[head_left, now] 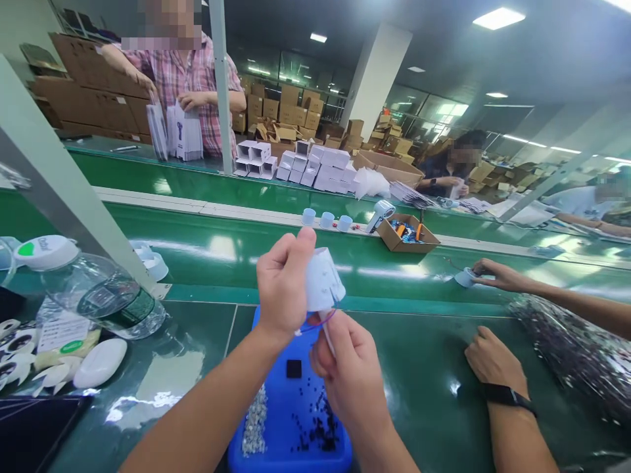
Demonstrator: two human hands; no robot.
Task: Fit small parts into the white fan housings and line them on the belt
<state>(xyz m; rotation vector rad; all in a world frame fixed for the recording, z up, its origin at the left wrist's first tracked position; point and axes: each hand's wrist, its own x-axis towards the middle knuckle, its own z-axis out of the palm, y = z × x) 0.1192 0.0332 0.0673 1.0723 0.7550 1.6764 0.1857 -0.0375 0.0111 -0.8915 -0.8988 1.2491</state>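
A dark green bench [424, 348] spans the near side, a glossy green belt [236, 263] running beyond it; a blue tray [283, 397] sits in the near middle of the bench, a clear bottle [106, 295] tilted well to its left; over the tray's far end, the left hand [283, 282] grasps a pale cup-shaped part [323, 279], thumb up on its left; just nearer and right, the right hand [348, 361] grips a slim pale stick [327, 335] that meets the part's lower edge, whether joined to it I cannot tell; a black block [294, 368] lies in the tray; a purplish wire [327, 318] curves beside the right hand; clear bits [255, 424] lie at the tray's left, black bits [323, 433] at its right
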